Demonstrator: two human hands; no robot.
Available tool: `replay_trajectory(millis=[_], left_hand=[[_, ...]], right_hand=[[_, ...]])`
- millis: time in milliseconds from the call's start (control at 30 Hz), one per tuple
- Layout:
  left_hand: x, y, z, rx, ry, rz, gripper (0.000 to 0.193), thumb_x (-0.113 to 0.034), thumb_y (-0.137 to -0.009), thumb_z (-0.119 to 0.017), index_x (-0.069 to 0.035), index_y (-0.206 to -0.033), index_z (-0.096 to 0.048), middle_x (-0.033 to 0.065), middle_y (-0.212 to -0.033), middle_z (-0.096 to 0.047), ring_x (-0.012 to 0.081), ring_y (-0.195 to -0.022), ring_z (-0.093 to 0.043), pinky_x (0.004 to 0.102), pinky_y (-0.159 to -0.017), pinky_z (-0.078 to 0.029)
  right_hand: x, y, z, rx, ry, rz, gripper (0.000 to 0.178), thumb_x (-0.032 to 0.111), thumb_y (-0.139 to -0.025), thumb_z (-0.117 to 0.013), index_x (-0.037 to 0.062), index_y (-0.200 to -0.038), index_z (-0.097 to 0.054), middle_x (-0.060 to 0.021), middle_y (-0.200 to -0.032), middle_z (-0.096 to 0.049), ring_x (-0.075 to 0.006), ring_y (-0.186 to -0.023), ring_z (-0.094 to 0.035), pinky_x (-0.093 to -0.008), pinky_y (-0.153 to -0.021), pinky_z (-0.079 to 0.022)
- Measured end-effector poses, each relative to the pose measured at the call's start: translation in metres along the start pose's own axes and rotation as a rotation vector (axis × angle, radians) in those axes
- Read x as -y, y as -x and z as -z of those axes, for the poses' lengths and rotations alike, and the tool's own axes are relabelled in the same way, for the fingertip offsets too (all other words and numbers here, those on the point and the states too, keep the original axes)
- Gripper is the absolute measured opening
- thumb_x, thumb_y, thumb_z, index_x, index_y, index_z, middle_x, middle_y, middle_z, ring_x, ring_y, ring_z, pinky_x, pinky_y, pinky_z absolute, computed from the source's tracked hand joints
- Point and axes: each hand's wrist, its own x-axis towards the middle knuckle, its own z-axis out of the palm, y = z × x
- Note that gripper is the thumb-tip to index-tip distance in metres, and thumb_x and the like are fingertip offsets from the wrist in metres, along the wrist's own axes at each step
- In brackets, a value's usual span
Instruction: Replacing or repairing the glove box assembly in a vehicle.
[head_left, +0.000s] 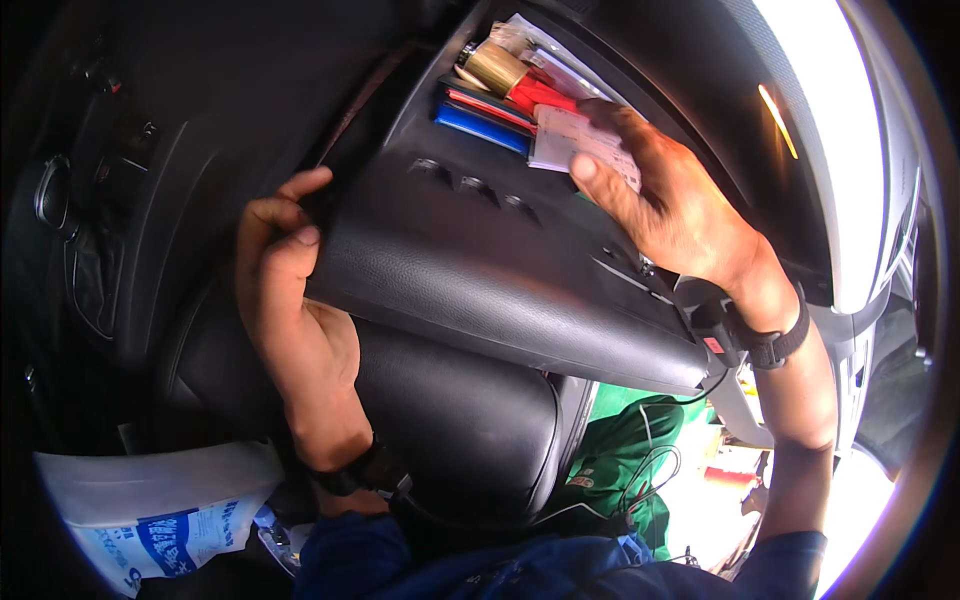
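The lid of a car's glove box (450,260) hangs lowered, its black grained edge facing me. My right hand (665,190) reaches into the compartment, thumb and fingers closed round a pale pinkish folded paper (567,140). Beside that paper lie a blue booklet (482,130), a red-edged one and a red item (538,94) with a gold cylinder (497,68). My left hand (290,270) is at the lid's left edge, palm up, fingers loosely bent and apart, holding nothing. Whether it touches the lid, I cannot tell.
A black leather seat (450,420) is beneath the lid. At lower left lies a white and blue plastic bag (170,520). Green cloth (625,465) and thin cables are at lower right, by the bright door opening. A gear lever (55,190) is at far left.
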Motion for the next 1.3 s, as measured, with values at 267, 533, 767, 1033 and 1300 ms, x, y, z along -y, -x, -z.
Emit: replay_trajectory(millis=[267, 533, 767, 1033, 1300], left_hand=[[0.000, 0.002, 0.006, -0.018, -0.143, -0.070, 0.012, -0.009, -0.083, -0.050, 0.000, -0.088, -0.056, 0.0118, -0.104, -0.063, 0.0163, -0.102, -0.054, 0.0288, -0.097, -0.038], [-0.005, 0.007, 0.005, -0.041, -0.061, -0.031, 0.011, -0.008, -0.082, -0.051, 0.000, -0.088, -0.056, 0.0111, -0.104, -0.063, 0.0164, -0.102, -0.053, 0.0288, -0.099, -0.035], [0.006, 0.003, 0.010, -0.038, -0.115, -0.068, 0.014, -0.006, -0.082, -0.050, 0.000, -0.092, -0.057, 0.0116, -0.106, -0.063, 0.0177, -0.105, -0.055, 0.0294, -0.100, -0.035], [-0.002, 0.010, 0.010, -0.078, 0.053, 0.006, 0.016, -0.007, -0.090, -0.048, 0.002, -0.096, -0.060, 0.0161, -0.117, -0.063, 0.0143, -0.102, -0.061, 0.0251, -0.089, -0.052], [0.016, 0.003, 0.010, 0.019, -0.167, -0.200, 0.026, -0.011, -0.100, -0.040, 0.006, -0.096, -0.060, 0.0188, -0.123, -0.060, 0.0117, -0.104, -0.061, 0.0251, -0.090, -0.053]], right_hand=[[0.085, 0.007, -0.019, 0.268, -0.021, 0.258, 0.089, 0.035, -0.080, -0.079, -0.0133, -0.141, -0.037, -0.0350, -0.132, -0.051, -0.0482, -0.125, -0.052, -0.0473, -0.107, -0.043], [0.099, 0.035, -0.064, -0.117, 0.393, 0.223, 0.046, 0.008, -0.082, -0.058, -0.0121, -0.124, -0.055, -0.0310, -0.118, -0.063, -0.0435, -0.107, -0.066, -0.0490, -0.091, -0.056], [0.096, 0.030, -0.071, -0.108, 0.328, 0.207, 0.060, -0.004, -0.069, -0.061, -0.0200, -0.125, -0.048, -0.0348, -0.120, -0.058, -0.0470, -0.114, -0.061, -0.0477, -0.102, -0.049], [0.048, 0.020, -0.009, 0.134, -0.182, 0.224, 0.064, 0.020, -0.086, -0.073, -0.0109, -0.135, -0.047, -0.0267, -0.130, -0.057, -0.0434, -0.121, -0.058, -0.0446, -0.105, -0.045], [-0.014, -0.049, -0.010, -0.171, 0.342, -0.091, 0.054, 0.031, -0.091, -0.069, -0.0073, -0.127, -0.056, -0.0274, -0.111, -0.066, -0.0417, -0.107, -0.064, -0.0432, -0.094, -0.051]])
